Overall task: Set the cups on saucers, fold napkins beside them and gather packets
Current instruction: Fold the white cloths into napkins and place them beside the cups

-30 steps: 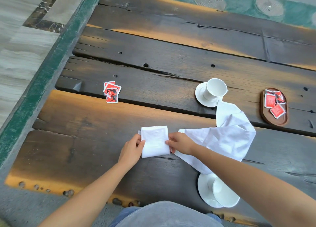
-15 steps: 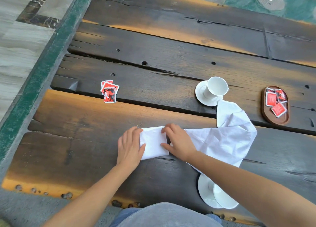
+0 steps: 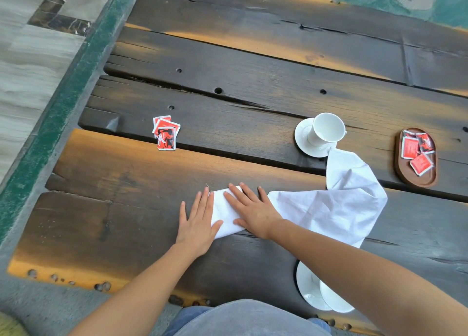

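Dark plank table [image 3: 253,82], contents listed from its left edge to its right. Loose packets [image 3: 166,132]: a small overlapping pile of red sachets, toward the left end, on the seam between two planks, well apart from everything else. Left hand [image 3: 198,221]: flat, palm down, fingers spread, gripping nothing; its thumb side rests on the left edge of the folded napkin [image 3: 225,214]. Folded napkin: white, near the front edge at the middle, pinned between both palms. Right hand [image 3: 249,210]: likewise flat and spread, pressing on the napkin's right half, holding nothing. Second napkin [image 3: 342,204]: white, unfolded and rumpled, just right of the right hand, its narrow end reaching up to touch the far saucer. Far cup [image 3: 326,130]: white, standing on its saucer [image 3: 302,139], toward the back right. Near cup [image 3: 334,300]: white, on a saucer at the front edge, partly hidden by the right forearm. Wooden tray [image 3: 415,178]: oval, at the right end, holding several red packets. Step in hand, by judgement: creasing the first napkin flat. Next move likely calls for setting it beside a cup, folding the rumpled napkin, then carrying the loose packets to the tray.
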Demonstrator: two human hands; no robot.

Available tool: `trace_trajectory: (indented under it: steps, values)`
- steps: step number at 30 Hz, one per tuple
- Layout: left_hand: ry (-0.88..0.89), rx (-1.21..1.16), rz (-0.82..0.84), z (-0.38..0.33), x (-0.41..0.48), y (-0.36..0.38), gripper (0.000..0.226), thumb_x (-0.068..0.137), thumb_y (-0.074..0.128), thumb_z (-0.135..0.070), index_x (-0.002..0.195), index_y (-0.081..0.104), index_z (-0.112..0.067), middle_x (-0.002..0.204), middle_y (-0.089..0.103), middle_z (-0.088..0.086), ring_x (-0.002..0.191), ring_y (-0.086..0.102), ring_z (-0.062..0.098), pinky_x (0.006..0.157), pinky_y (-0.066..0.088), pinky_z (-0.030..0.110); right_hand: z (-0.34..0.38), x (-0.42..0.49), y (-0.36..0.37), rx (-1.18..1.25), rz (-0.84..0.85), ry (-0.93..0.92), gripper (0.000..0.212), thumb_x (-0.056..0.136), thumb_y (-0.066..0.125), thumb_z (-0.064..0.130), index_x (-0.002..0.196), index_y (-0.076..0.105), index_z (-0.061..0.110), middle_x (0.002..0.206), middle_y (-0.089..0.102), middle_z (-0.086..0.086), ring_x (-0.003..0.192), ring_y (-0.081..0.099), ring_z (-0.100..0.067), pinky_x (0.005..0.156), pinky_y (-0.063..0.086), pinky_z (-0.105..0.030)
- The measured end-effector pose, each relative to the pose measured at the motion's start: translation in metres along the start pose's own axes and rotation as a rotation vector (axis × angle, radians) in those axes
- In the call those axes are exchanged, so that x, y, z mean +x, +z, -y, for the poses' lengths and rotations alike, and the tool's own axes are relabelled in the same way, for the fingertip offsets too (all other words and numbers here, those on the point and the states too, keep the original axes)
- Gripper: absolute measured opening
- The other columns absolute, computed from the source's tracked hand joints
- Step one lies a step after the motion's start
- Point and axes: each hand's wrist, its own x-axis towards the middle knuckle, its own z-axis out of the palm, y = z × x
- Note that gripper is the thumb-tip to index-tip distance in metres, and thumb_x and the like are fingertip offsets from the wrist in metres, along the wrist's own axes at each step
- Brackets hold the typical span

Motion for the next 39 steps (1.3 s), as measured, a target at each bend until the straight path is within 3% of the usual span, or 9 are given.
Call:
trace_trajectory:
  steps: [2, 5, 10, 14, 22, 26, 31, 35, 39]
  values:
    - [-0.004, -0.076, -0.013, -0.001, -0.003, -0.004, 0.073, 0.096, 0.021, -0.053, 0.144, -0.026, -0.022, 0.152, -0.033, -0.003, 0.146, -0.019, 0.019, 0.118, -0.004, 0.048, 0.001, -0.001, -0.004, 0.116, -0.054, 0.018, 0.070, 0.097, 0.044, 0.039, 0.152, 0.003, 0.028, 0.162, -0.007, 0.006, 0.149, 0.001, -0.020, 0.119, 0.012, -0.049]
    - [-0.147, -0.467, -0.165, -0.005, -0.015, -0.011, 0.068, 0.097, 0.038, -0.040, 0.151, 0.003, -0.020, 0.162, 0.000, 0.001, 0.148, 0.008, 0.021, 0.119, 0.012, 0.041, 0.001, -0.006, -0.008, 0.449, -0.223, 0.132, 0.066, 0.093, 0.051, 0.029, 0.151, 0.019, 0.020, 0.161, 0.014, 0.003, 0.143, 0.025, -0.020, 0.113, 0.031, -0.039]
    - [-0.391, -1.007, -0.226, -0.009, -0.031, -0.017, 0.046, 0.098, 0.043, -0.020, 0.142, 0.033, -0.016, 0.140, 0.044, 0.006, 0.121, 0.045, 0.017, 0.106, 0.037, 0.038, 0.002, -0.014, -0.003, 0.670, -0.292, 0.284, 0.056, 0.095, 0.047, 0.027, 0.147, 0.027, 0.020, 0.152, 0.032, 0.004, 0.130, 0.044, -0.016, 0.103, 0.044, -0.038]
    - [-0.358, -1.135, -0.135, -0.015, -0.032, -0.025, 0.047, 0.099, 0.041, -0.020, 0.144, 0.033, -0.014, 0.142, 0.042, 0.005, 0.111, 0.046, 0.009, 0.095, 0.039, 0.028, 0.008, -0.013, 0.000, 0.688, -0.274, 0.264, 0.055, 0.096, 0.045, 0.025, 0.147, 0.028, 0.017, 0.148, 0.040, -0.001, 0.133, 0.041, -0.018, 0.109, 0.036, -0.032]
    - [-0.316, -1.187, -0.122, -0.022, -0.031, -0.034, 0.048, 0.097, 0.045, -0.013, 0.144, 0.034, -0.014, 0.138, 0.044, 0.006, 0.110, 0.050, 0.016, 0.090, 0.043, 0.030, 0.013, -0.017, 0.000, 0.636, -0.243, 0.186, 0.057, 0.093, 0.048, 0.024, 0.147, 0.030, 0.017, 0.151, 0.038, -0.001, 0.135, 0.039, -0.018, 0.112, 0.032, -0.030]
    - [-0.424, -1.283, -0.125, -0.023, -0.029, -0.032, 0.045, 0.094, 0.050, -0.008, 0.137, 0.039, -0.010, 0.135, 0.050, 0.008, 0.108, 0.052, 0.016, 0.087, 0.045, 0.030, 0.018, -0.018, 0.001, 0.922, -0.315, 0.402, 0.047, 0.088, 0.058, 0.021, 0.132, 0.041, 0.014, 0.128, 0.053, -0.005, 0.097, 0.054, -0.016, 0.094, 0.047, -0.034]
    - [-0.557, -1.321, -0.081, -0.028, -0.027, -0.029, 0.034, 0.093, 0.049, -0.010, 0.127, 0.048, -0.008, 0.130, 0.052, 0.013, 0.112, 0.054, 0.025, 0.092, 0.046, 0.037, 0.026, -0.017, -0.003, 1.284, -0.182, 0.614, 0.054, 0.087, 0.063, 0.018, 0.134, 0.038, 0.012, 0.095, 0.056, -0.001, 0.095, 0.057, -0.021, 0.084, 0.050, -0.034]
    - [-0.537, -1.361, -0.018, -0.030, -0.036, -0.032, 0.020, 0.095, 0.046, -0.013, 0.112, 0.055, -0.008, 0.121, 0.061, 0.017, 0.105, 0.059, 0.028, 0.090, 0.050, 0.042, 0.031, -0.026, -0.011, 1.450, -0.111, 0.573, 0.022, 0.089, 0.057, 0.012, 0.111, 0.060, 0.009, 0.105, 0.067, -0.008, 0.100, 0.064, -0.025, 0.091, 0.053, -0.037]
    - [-0.514, -1.377, 0.013, -0.034, -0.045, -0.035, 0.029, 0.096, 0.046, -0.017, 0.123, 0.050, -0.005, 0.124, 0.059, 0.015, 0.111, 0.058, 0.029, 0.097, 0.049, 0.047, 0.032, -0.038, -0.018, 1.566, -0.076, 0.528, 0.028, 0.091, 0.048, 0.008, 0.115, 0.063, 0.009, 0.113, 0.068, -0.009, 0.104, 0.065, -0.023, 0.087, 0.056, -0.036]
